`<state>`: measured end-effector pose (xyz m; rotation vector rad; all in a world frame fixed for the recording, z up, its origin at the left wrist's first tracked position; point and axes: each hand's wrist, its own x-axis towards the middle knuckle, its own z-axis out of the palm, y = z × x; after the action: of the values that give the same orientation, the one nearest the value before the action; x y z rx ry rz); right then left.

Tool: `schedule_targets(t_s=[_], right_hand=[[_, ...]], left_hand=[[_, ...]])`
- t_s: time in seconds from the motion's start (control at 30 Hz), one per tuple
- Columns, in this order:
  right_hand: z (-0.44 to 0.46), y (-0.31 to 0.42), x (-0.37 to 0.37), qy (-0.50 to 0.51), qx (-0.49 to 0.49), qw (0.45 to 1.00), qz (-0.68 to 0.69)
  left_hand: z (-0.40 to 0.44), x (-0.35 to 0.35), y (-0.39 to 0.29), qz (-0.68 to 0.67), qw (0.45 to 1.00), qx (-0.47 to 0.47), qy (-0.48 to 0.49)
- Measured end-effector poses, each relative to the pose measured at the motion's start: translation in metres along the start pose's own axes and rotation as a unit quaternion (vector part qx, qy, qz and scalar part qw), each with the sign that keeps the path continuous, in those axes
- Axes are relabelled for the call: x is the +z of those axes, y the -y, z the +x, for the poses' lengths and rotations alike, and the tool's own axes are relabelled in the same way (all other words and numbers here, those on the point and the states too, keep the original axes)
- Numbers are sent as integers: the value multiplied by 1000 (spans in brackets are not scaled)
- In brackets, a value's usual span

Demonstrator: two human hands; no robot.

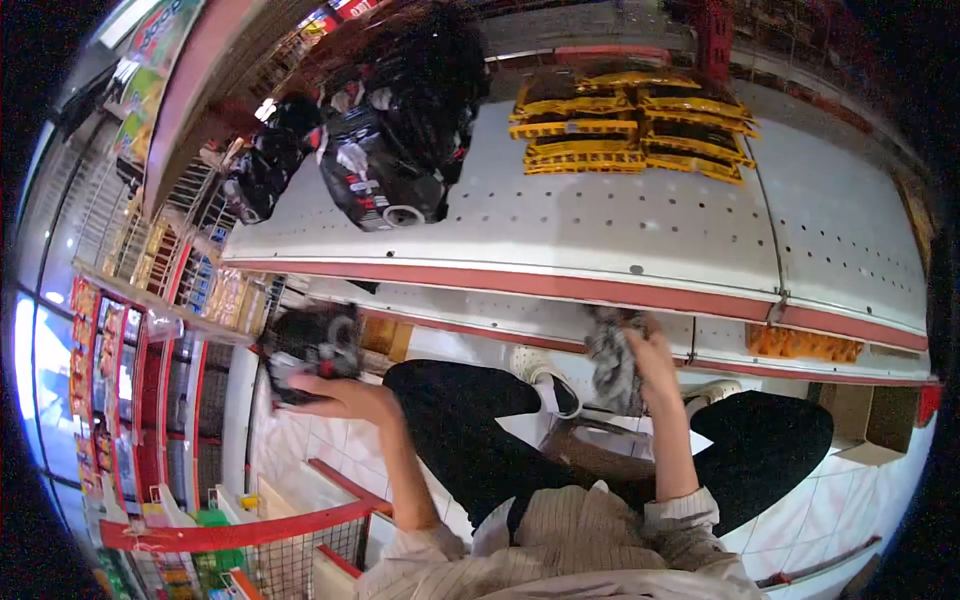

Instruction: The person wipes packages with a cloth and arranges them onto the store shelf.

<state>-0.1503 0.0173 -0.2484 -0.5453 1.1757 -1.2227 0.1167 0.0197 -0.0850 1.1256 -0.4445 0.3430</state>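
Near the lower left end of the shelf, my left hand [340,397] is against a black package [312,345], its fingers partly hidden by it. My right hand [652,362] grips a crumpled grey cloth [613,360] just below the red front edge of the upper shelf. Above, on the white perforated shelf [600,225], lie large black packages [390,150] with red and white marks. Yellow and dark packets [635,120] are stacked in two columns to their right.
Orange packets [805,343] lie on the lower shelf at right, above an open cardboard box [868,420]. A wire rack [150,260] stands at left. A red-rimmed mesh basket [250,530] is at lower left. My knees are bent beneath the shelf.
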Motion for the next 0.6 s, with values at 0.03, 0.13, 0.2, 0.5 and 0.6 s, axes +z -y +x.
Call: schedule_targets(t_s=[0.03, 0.13, 0.2, 0.5, 0.6], right_hand=[[0, 8, -5, -38, -1, 998, 44], [-11, 37, -1, -117, -56, 992, -7], [-7, 32, -6, -96, -47, 994, 10], [-11, 33, -8, -63, -41, 997, 9], [-11, 34, -10, -63, -36, 997, 20]], left_hand=[[17, 10, -8, 6, 999, 47, 4], [65, 50, -31, -78, 985, 128, 82], [88, 82, -28, -30, 974, 139, 175], [122, 138, 42, -3, 814, -47, 580], [128, 142, 50, 11, 773, -51, 632]])
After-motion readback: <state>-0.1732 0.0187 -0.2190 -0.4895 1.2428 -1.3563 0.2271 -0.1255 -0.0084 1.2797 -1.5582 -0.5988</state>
